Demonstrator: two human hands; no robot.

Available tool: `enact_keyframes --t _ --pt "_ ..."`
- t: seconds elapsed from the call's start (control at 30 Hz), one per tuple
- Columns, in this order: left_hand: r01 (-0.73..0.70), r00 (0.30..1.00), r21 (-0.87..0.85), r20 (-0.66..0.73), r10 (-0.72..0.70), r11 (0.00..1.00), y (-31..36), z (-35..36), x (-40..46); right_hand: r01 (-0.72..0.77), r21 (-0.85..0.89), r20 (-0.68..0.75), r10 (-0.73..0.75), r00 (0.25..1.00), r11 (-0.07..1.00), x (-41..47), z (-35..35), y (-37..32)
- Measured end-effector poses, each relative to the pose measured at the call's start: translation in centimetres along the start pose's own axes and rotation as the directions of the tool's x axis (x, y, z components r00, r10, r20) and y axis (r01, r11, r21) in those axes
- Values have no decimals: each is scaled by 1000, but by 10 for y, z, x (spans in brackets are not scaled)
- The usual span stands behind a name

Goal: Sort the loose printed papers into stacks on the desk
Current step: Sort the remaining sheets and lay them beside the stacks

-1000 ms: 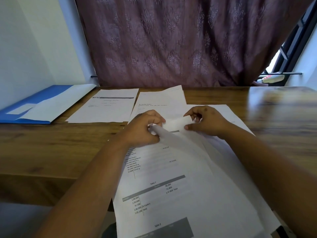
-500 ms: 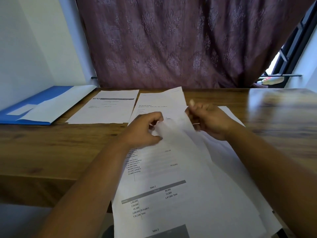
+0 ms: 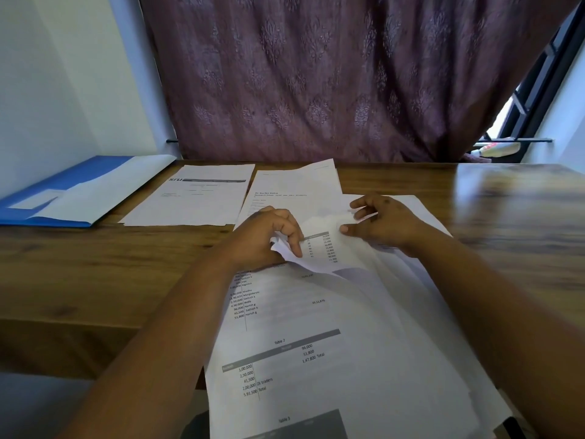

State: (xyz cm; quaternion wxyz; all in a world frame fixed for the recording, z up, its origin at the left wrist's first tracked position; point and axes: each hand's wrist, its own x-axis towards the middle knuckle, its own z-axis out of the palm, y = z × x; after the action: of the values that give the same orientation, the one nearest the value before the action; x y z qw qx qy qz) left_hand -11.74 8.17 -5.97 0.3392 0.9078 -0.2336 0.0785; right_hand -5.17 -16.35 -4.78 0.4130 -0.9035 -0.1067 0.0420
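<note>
A loose pile of printed sheets (image 3: 332, 359) lies on the near part of the wooden bench (image 3: 95, 270), its lower end hanging past the bench's front edge. The top sheet (image 3: 319, 248) of that pile, printed with a small table of figures, is curled up at its far end. The left hand (image 3: 269, 239) grips the crumpled left corner of this top sheet, fingers curled over the paper. The right hand (image 3: 376, 223) pinches the sheet's far right edge between thumb and fingers. Under it, the next page shows columns of numbers and names, and grey-headed tables.

Just beyond the pile, touching it, lies a page with a short heading (image 3: 294, 188), its far right corner lifted a little. Beside that page, to the left of the pile, lies a flat stack with a dark header bar (image 3: 196, 198). Farther left of the pile, near the wall, a blue folder (image 3: 47, 204) lies with a white envelope-like sheet (image 3: 104, 188) on it.

The bench top is brown wood with visible grain, glossy to the right of the pile where light reflects. Behind the bench hangs a mauve patterned curtain (image 3: 316, 74). A pale wall (image 3: 63, 74) stands left of it, and a dark window frame (image 3: 531, 90) shows at its right edge.
</note>
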Motion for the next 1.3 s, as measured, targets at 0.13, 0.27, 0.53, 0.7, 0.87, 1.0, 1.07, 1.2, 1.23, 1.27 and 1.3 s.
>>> enact_keyframes --t 0.13,0.27,0.53,0.7,0.87,1.0,1.07,1.2,1.23,1.27,1.3 --pt "19 1000 22 -18 -19 1000 -6 1 1 134 83 -94 -126 988 988 -4 1 -5" --pt "116 992 13 -50 -116 993 3 1 -1 300 34 -186 -289 939 953 -6 4 -9" --pt "191 981 -80 -18 -193 978 11 1 -5 426 -90 -159 -435 886 900 -10 2 -12" --pt "205 978 -65 -20 -207 977 11 1 -6 385 8 -159 -379 911 923 -6 1 -7" --pt "201 979 -53 -21 -203 978 9 1 -6 422 -102 -207 -434 877 901 -6 0 -7" --pt "205 978 -38 -23 -206 978 9 2 -5 416 -230 -204 -461 863 880 -7 6 -10" --pt "203 979 -37 -30 -204 979 9 2 -4 446 -131 -190 -464 865 885 -10 5 -14" --pt "143 988 -38 -46 -145 989 9 3 -5 398 402 -58 -411 910 824 -24 5 -26" --pt "125 990 -33 -54 -126 992 9 2 -5 368 492 -48 -398 916 789 -24 6 -27" --pt "104 992 -25 -63 -105 994 7 1 -5 338 555 -55 -371 927 761 -24 6 -27" --pt "87 994 -1 -70 -87 996 4 1 -4 309 587 -80 -326 942 748 -21 5 -26"
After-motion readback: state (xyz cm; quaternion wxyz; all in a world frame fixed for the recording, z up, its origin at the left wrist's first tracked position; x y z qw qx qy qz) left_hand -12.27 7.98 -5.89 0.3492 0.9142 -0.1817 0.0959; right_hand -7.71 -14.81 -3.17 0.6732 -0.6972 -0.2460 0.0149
